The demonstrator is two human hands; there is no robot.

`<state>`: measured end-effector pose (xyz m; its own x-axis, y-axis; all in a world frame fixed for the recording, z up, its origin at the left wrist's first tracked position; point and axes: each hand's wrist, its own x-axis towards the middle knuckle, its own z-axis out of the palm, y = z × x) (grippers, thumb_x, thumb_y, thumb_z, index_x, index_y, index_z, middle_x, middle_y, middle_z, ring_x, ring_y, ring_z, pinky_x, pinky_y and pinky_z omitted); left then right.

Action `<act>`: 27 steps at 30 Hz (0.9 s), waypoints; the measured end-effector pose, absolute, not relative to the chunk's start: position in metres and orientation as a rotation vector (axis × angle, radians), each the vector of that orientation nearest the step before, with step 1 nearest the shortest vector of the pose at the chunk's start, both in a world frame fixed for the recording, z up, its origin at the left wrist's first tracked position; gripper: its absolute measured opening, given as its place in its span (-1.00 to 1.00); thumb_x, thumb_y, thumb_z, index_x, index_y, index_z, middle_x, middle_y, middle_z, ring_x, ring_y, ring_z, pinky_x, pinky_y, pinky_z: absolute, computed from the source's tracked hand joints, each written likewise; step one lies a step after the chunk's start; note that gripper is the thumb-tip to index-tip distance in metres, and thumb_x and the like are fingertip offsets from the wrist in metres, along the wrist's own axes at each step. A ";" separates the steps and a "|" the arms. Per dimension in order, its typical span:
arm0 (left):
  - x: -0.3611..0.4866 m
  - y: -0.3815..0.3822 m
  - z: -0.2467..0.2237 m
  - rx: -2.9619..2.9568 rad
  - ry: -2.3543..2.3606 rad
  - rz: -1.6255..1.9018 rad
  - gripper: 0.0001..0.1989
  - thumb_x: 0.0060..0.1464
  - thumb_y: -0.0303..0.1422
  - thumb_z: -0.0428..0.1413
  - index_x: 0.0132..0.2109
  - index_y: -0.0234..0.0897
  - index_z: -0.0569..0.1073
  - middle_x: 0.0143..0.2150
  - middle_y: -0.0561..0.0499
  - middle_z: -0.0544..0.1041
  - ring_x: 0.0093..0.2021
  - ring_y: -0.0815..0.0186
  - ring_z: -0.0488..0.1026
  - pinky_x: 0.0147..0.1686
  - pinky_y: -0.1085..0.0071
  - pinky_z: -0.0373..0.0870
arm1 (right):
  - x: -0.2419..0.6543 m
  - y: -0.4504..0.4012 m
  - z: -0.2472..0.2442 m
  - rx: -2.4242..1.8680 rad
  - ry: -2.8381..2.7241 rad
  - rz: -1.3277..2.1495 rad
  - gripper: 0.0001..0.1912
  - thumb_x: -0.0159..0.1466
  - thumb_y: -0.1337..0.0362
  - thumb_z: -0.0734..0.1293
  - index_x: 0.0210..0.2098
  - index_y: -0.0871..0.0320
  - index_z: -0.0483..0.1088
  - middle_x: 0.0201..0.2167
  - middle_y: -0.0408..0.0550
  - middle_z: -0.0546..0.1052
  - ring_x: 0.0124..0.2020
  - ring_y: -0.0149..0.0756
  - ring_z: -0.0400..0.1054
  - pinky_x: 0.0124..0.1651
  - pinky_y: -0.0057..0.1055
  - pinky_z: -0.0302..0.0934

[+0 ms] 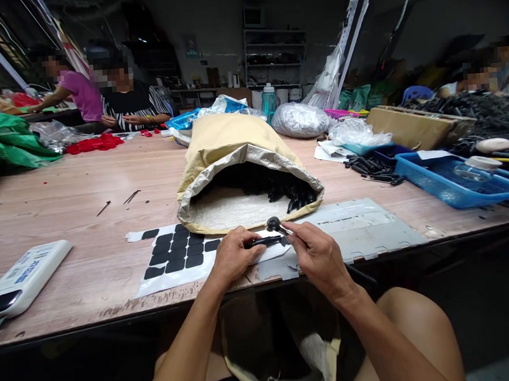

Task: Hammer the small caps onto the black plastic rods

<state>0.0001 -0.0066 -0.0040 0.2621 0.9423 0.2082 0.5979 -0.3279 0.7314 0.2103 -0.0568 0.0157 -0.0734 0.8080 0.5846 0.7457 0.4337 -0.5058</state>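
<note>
My left hand [237, 255] is closed round a slim black part [265, 241] that points to the right. With fingers pinched, my right hand [314, 250] holds a small tool with a round black head [273, 223], just above the black part's tip. Both hands are over the table's front edge. Beneath and left of them lies a white sheet of black rounded-square stickers [177, 249]. Right behind the hands, a yellow woven sack [232, 133] lies with its mouth towards me, and black pieces [299, 197] show inside it.
A grey plate [358, 229] lies at the right front, with a blue tray [461, 183] beyond it. At the left front is a white device [27, 279]. A second open sack [334, 360] hangs at my lap. Two people sit at the far left; others are at the far right.
</note>
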 end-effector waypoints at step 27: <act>0.001 -0.008 0.001 1.985 1.441 0.843 -0.82 -0.01 -0.32 0.25 -0.19 -0.16 0.59 -0.22 0.05 0.55 -0.18 0.23 0.45 -0.21 0.36 0.30 | 0.236 -0.026 0.002 -1.531 -1.838 -0.099 -0.73 0.34 0.33 0.28 -0.04 -0.02 0.53 -0.22 -0.12 0.55 -0.14 -0.26 0.39 -0.08 -0.38 0.22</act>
